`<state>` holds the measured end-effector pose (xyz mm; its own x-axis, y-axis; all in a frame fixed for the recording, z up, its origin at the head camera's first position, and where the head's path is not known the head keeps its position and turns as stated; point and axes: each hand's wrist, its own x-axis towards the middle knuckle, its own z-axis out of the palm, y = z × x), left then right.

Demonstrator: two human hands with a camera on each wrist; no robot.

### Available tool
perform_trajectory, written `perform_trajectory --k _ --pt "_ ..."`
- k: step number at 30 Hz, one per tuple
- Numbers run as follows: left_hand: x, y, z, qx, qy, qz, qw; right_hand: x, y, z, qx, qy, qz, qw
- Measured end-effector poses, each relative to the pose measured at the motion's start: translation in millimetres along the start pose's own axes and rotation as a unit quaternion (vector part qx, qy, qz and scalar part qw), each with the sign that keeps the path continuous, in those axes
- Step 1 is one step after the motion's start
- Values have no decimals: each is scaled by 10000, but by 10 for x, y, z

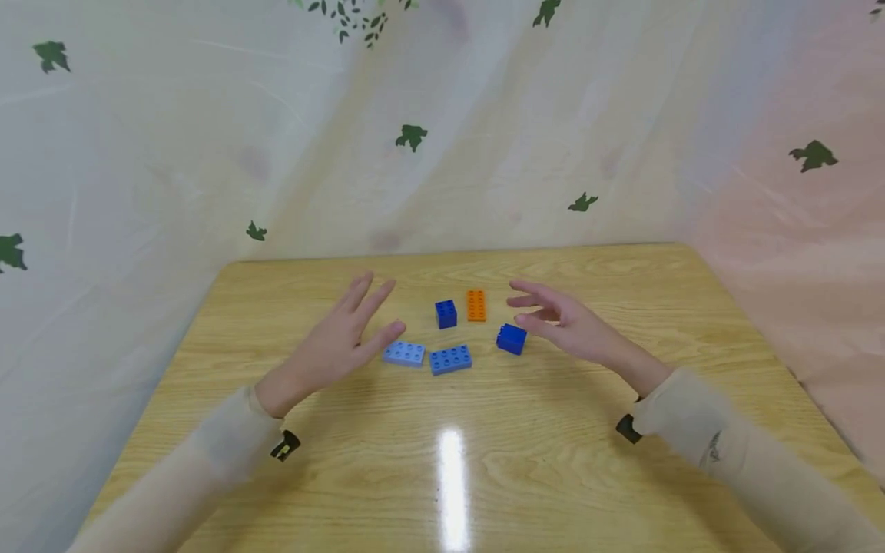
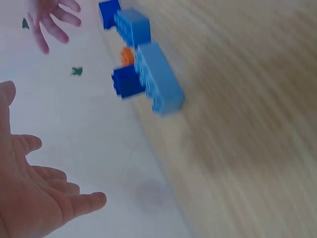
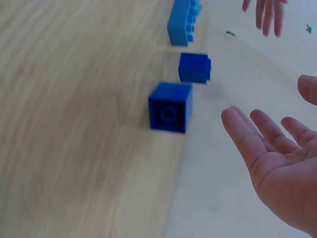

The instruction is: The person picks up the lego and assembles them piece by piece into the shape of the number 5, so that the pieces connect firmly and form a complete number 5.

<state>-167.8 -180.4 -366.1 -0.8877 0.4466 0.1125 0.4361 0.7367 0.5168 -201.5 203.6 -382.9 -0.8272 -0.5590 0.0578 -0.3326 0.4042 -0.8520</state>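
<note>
My left hand (image 1: 339, 338) hovers over the table with its fingers spread, holding nothing. Its thumb overlaps the edge of a light blue brick (image 1: 404, 353) in the head view. A medium blue brick (image 1: 451, 359) lies just right of that one. On the other side, my right hand (image 1: 570, 322) is held up with loosely bent fingers and nothing in it. Nearest to it is a dark blue brick (image 3: 170, 108) tipped on its side, its hollow underside showing in the right wrist view. Another dark blue brick (image 1: 445, 313) stands studs up, beside an orange brick (image 1: 476, 306).
All the bricks lie on a wooden table (image 1: 373, 476), grouped around its middle. A pale curtain (image 1: 477, 177) with green bird and leaf prints hangs behind the far edge. Dark straps (image 1: 629, 428) sit at both wrists.
</note>
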Motion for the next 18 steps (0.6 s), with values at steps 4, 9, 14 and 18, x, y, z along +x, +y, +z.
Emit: perform_trajectory --k 4,9,14,18 --pt "-43 147 176 -635 -141 182 9977 12 -20 181 489 -493 60 9976" --pt "-131 334 364 -1148 -432 131 9924 28 -4 316 1011 -977 119 9900" --pt "-180 387 500 -1994 -854 -438 9752 57 51 412 1242 -1291 395 9830" --pt "-172 358 608 -2940 -1350 -1142 9393 71 76 533 1428 -1495 835 9748"
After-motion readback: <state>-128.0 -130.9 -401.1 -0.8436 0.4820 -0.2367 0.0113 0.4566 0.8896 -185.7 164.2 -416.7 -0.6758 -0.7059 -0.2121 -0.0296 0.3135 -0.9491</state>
